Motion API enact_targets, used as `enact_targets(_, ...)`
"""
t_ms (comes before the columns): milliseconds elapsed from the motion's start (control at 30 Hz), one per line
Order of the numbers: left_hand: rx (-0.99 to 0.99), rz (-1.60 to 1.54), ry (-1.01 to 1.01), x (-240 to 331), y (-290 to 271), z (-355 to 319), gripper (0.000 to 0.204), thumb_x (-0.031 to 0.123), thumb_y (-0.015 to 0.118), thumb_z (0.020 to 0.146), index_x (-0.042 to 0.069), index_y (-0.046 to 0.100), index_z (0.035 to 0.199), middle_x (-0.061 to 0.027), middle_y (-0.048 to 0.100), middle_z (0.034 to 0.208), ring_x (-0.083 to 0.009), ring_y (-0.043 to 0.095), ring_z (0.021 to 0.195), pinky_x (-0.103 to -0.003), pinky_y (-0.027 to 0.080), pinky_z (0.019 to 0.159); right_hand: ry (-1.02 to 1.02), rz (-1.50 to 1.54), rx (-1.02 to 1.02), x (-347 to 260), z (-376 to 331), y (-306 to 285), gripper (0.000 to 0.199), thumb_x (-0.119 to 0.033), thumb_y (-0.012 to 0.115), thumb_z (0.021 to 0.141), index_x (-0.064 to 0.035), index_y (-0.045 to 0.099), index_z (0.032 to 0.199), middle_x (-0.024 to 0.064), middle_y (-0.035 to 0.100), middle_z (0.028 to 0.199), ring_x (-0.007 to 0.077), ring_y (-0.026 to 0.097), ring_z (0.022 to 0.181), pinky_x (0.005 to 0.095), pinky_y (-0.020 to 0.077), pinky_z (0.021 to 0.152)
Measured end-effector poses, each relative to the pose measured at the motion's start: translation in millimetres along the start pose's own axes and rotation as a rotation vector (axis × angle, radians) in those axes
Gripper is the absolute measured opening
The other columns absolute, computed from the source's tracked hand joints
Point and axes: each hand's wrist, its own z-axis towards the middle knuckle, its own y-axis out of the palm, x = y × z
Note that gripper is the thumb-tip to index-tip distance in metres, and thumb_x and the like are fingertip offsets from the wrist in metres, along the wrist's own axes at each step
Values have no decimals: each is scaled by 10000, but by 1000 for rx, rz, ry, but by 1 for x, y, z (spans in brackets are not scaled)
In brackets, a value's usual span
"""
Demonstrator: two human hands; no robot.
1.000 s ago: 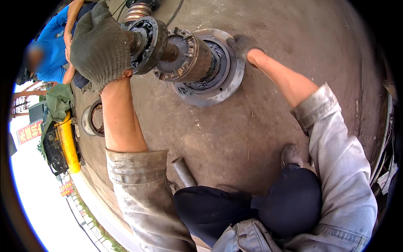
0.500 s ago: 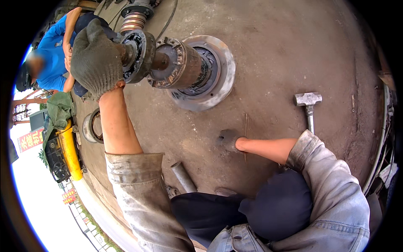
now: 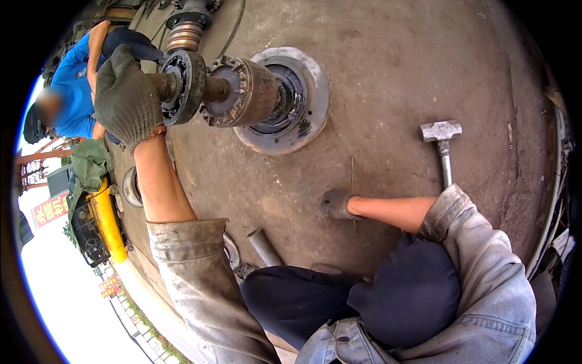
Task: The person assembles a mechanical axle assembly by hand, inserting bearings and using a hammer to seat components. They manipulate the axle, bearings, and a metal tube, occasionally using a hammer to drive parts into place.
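Note:
My left hand [image 3: 127, 100], in a dark grey knit glove, is wrapped round the end of a metal shaft [image 3: 162, 87]. The shaft carries a dark, greasy ringed collar [image 3: 185, 88] and a rusty notched cylinder [image 3: 242, 91]. The cylinder meets a wide round flange [image 3: 315, 124] with a worn pale rim and black grease inside. Low over the floor is my right hand [image 3: 338, 203], also gloved, apart from the shaft. Its fingers look curled in; anything inside them is hidden. A thin straw-like strip [image 3: 353, 173] passes beside it.
A sledgehammer [image 3: 442, 139] lies to the right. Close to my knees is a short metal pipe [image 3: 265, 247]. A co-worker in a blue shirt [image 3: 73, 79] is at the far left, near a yellow cylinder [image 3: 108, 221]. Copper-coloured rings [image 3: 185, 36] sit on another shaft piece beyond.
The view has shifted slightly, moving the shaft, flange and hammer a little in the picture. My right hand has moved slightly rightward over the floor. My left hand keeps its grip on the shaft.

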Motion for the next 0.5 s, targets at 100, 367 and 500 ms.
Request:
enact_targets(100, -11, 203, 106, 8, -3, 1, 506, 194, 841, 647, 129, 754, 1141, -94, 766, 1010, -291, 753, 941, -402, 605, 768, -8, -26, 23, 5, 3, 3, 451, -367, 624, 938, -43, 741, 1229, 204, 723, 1256, 384, 693, 1145, 450, 522, 996)
enact_targets(367, 49, -87, -65, 10, -4, -5, 252, 161, 682, 871, 107, 772, 1100, -96, 769, 1011, -266, 754, 883, -366, 600, 729, -9, -9, 29, 5, 3, 7, 449, -380, 637, 922, -53, 751, 1209, 200, 728, 1243, 381, 697, 1143, 442, 531, 982)
enact_targets(500, 114, 215, 201, -1, 7, -2, 228, 184, 643, 926, 116, 781, 1093, -90, 771, 1020, -268, 756, 873, -367, 599, 729, -15, 0, 56, 14, 6, 8, 440, -375, 637, 906, -62, 760, 1190, 199, 742, 1205, 380, 708, 1115, 441, 539, 963)
